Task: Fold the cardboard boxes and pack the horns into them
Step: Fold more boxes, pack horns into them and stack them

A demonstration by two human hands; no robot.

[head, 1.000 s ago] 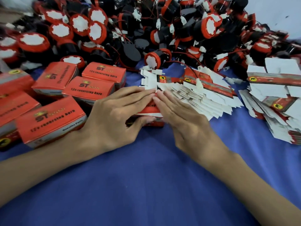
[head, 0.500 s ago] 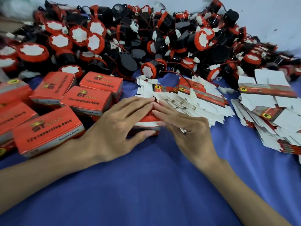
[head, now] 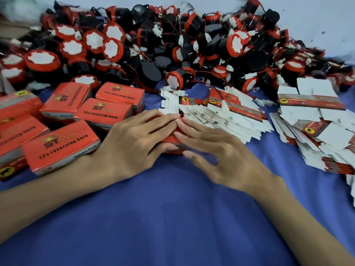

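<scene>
Both hands down on one small red box (head: 170, 138) in the middle of the blue tabletop (head: 172, 217). Left hand (head: 134, 143) draped over its top, fingers (head: 161, 120) straight and close together, thumb along the near side. Right hand (head: 222, 156) coming in from the other end, fingers (head: 194, 124) straight and slightly spread, tips touching the left ones right above the box, thumb hanging loose in front. Box mostly buried under the hands, so can't tell if its flaps are tucked.

Left of that, a cluster of closed red boxes (head: 61, 146) with "12v reversing horn" printed on them. Just behind the hands, a fanned stack of flat unfolded cartons (head: 226, 120), white side up mostly. Another messy stack of flat cartons (head: 315, 123) off to the right. Along the back, a huge heap of black-and-red horns (head: 153, 48) with wires and white connectors all tangled up.
</scene>
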